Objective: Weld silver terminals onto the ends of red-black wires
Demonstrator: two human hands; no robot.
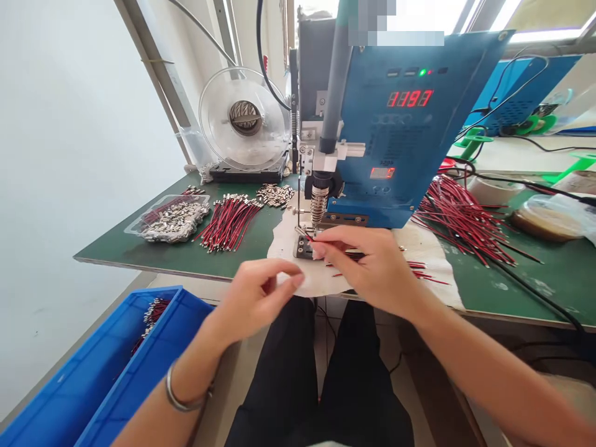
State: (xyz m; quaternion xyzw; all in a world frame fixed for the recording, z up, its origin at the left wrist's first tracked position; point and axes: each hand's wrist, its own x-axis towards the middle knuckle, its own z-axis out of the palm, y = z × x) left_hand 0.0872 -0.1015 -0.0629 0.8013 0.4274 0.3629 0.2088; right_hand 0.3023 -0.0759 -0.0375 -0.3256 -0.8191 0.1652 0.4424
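Observation:
My right hand (372,261) pinches a red-and-black wire (309,237) between thumb and fingertips. A small silvery connector (300,230) is at the wire's far end, over the metal fixture (303,249) of the blue soldering machine (410,143). Just above it is the spring-wrapped soldering tip (319,205). My left hand (258,295) hovers lower left of the fixture, at the table edge, thumb and index tips brought together; whatever may be between them is too small to make out. More red wires (419,266) lie on the white cloth (433,248) beside my right hand.
Left on the green table (139,251) are a clear box of connectors (174,217), a wire bundle (230,220) and loose connectors (275,195). A large wire pile (465,217) lies right. A clear round fume hood (214,118) stands behind, blue bins (172,347) below left.

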